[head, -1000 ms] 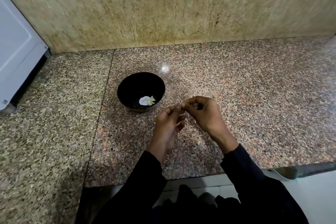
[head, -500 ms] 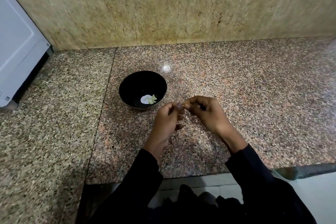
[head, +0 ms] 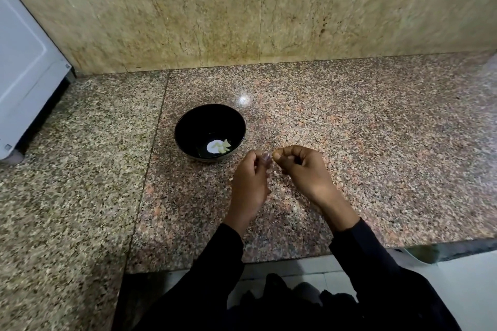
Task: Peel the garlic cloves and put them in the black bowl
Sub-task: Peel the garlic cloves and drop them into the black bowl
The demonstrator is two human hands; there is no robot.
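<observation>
Surroundings: white appliance (head: 24, 67) at granite counter (head: 376, 142) left edge.
Bowl: black bowl (head: 188, 121) holds peeled cloves (head: 222, 145).
Hands: left hand (head: 250, 183), right hand (head: 304, 169) curled, fingertips nearly meeting; pinched item cannot be told.

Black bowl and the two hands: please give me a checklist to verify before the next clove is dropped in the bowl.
1. Black bowl upright on the granite counter: ok.
2. Bowl has room; only a few peeled garlic pieces lie inside: ok.
3. Left hand and right hand close together beside the bowl, fingers curled: ok.
4. Clove held in the fingers: cannot tell, too small and hidden.
5. Skin fully removed: cannot tell.
6. Hands over the bowl: not ok, they are over the counter.
</observation>
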